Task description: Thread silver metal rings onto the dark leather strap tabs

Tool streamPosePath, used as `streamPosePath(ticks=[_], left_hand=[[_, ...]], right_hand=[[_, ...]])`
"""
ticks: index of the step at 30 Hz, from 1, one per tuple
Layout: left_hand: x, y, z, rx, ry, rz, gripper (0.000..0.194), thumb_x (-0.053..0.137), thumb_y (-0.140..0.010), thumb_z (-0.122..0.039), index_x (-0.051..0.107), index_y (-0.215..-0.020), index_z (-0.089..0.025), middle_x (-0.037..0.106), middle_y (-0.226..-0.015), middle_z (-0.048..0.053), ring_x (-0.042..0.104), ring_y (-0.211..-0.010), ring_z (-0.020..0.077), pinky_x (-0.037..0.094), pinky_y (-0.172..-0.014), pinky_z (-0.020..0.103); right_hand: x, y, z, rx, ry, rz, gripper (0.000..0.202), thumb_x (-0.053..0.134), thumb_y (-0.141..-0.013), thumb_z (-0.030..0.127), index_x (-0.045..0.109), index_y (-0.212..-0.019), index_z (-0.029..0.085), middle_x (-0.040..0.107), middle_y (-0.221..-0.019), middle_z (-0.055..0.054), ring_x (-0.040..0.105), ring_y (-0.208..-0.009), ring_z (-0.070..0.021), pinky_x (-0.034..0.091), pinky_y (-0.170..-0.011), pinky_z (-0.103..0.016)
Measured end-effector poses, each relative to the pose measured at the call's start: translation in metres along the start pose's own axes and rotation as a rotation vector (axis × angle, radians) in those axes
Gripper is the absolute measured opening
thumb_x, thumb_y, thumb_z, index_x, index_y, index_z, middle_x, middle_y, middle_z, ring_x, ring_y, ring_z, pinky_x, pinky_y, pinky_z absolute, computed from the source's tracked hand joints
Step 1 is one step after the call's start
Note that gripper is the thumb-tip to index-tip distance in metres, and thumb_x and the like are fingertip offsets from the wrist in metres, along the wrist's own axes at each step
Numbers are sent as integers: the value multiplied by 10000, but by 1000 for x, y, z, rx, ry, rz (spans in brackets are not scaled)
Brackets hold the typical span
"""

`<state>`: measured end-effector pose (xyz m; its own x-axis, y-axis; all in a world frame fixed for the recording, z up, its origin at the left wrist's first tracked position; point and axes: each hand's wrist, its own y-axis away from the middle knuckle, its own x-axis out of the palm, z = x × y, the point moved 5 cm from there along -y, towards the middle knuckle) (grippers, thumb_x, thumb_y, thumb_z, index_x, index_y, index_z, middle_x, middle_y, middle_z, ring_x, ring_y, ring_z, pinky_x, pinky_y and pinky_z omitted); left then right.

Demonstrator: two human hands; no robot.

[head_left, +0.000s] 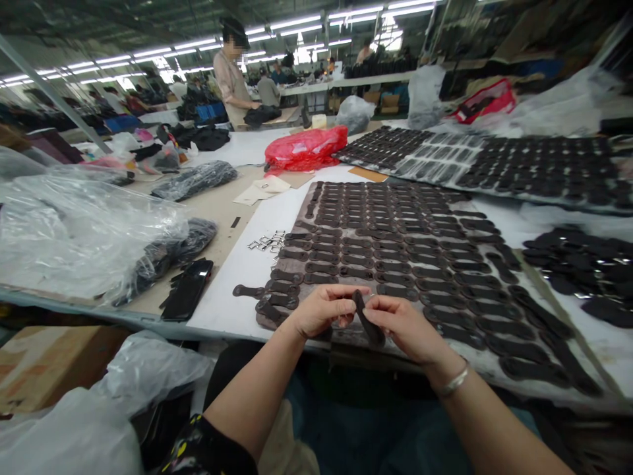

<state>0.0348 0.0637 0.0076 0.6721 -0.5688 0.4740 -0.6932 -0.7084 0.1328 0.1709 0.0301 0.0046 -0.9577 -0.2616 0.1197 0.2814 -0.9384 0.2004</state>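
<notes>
Between my two hands, above the front edge of the table, is a dark strap tab with rounded ends. My left hand pinches its upper end, fingers closed. From the other side, my right hand grips the same tab between thumb and fingers. A small bit of metal shows by the right fingertips, too little to name. Under and beyond my hands lies a board covered with rows of similar dark tabs. Left of the board, small metal rectangular rings lie in a loose pile on white paper.
A dark phone and clear plastic bags lie to the left. A red plastic bag sits farther back. At right are a pile of dark pieces with metal rings and another tab-covered board. A person stands beyond.
</notes>
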Motion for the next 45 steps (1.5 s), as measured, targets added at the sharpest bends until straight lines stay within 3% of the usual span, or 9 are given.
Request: streamPosePath(ticks=[6, 16, 19, 24, 29, 33, 37, 42, 45], left_hand=[[-1, -3, 4, 31, -114, -19, 482, 748, -652, -363, 670, -1058, -115, 559, -650, 4, 446, -483, 55, 313, -469, 202], [6, 2, -13, 178, -379, -97, 315, 682, -714, -377, 701, -901, -123, 526, -757, 13, 423, -502, 53, 313, -450, 204], [6, 2, -11, 169, -366, -84, 315, 686, -713, -364, 700, -908, -117, 509, -727, 6, 408, -491, 48, 301, -453, 207], [-1, -4, 3, 73, -225, -79, 445, 685, -716, -375, 648, -1084, -127, 500, -631, -17, 390, -466, 46, 272, -455, 200], [-8, -7, 8, 27, -217, -141, 368, 692, -695, -422, 689, -867, -96, 526, -650, 3, 388, -449, 39, 251, -425, 198], [-5, -6, 7, 64, -242, -116, 332, 709, -685, -385, 689, -862, -106, 537, -693, 7, 394, -467, 41, 278, -430, 196], [-1, -6, 6, 120, -261, -115, 303, 725, -664, -375, 685, -815, -115, 517, -715, -2, 405, -488, 47, 291, -427, 196], [2, -8, 11, 126, -234, -161, 269, 722, -669, -367, 630, -690, -115, 449, -595, -38, 387, -461, 44, 268, -426, 191], [2, -9, 11, 141, -196, -181, 250, 708, -688, -354, 619, -681, -121, 449, -590, -41, 384, -450, 40, 265, -424, 190]], right_hand=[[-3, -3, -7, 60, -36, -38, 267, 721, -707, 390, 623, -751, 145, 453, -573, 46, 283, -481, -69, 164, -457, -223], [1, -3, -5, 41, 5, -12, 301, 712, -704, 420, 601, -710, 141, 450, -556, 43, 325, -482, -73, 220, -459, -214], [2, -3, -5, 52, -21, 2, 289, 723, -695, 404, 605, -709, 141, 470, -571, 39, 351, -491, -75, 249, -464, -212], [-1, -2, -5, 90, -121, -48, 255, 721, -704, 371, 593, -700, 150, 479, -563, 39, 361, -481, -73, 239, -452, -210], [-2, -3, -5, 76, -136, -49, 269, 705, -720, 378, 579, -656, 148, 442, -521, 49, 314, -460, -66, 199, -444, -214], [-2, -4, -8, 64, -92, -17, 289, 679, -739, 364, 550, -593, 151, 374, -481, 63, 262, -451, -66, 155, -443, -228], [-2, -5, -10, 84, -79, 5, 266, 682, -716, 370, 573, -612, 151, 405, -496, 51, 288, -459, -75, 184, -449, -232], [1, -6, -7, 77, -19, 25, 255, 680, -702, 365, 595, -617, 140, 419, -493, 53, 287, -452, -67, 191, -442, -227], [1, -4, -1, 34, 5, 30, 254, 657, -736, 391, 624, -718, 140, 505, -581, 29, 369, -496, -80, 269, -469, -217]])
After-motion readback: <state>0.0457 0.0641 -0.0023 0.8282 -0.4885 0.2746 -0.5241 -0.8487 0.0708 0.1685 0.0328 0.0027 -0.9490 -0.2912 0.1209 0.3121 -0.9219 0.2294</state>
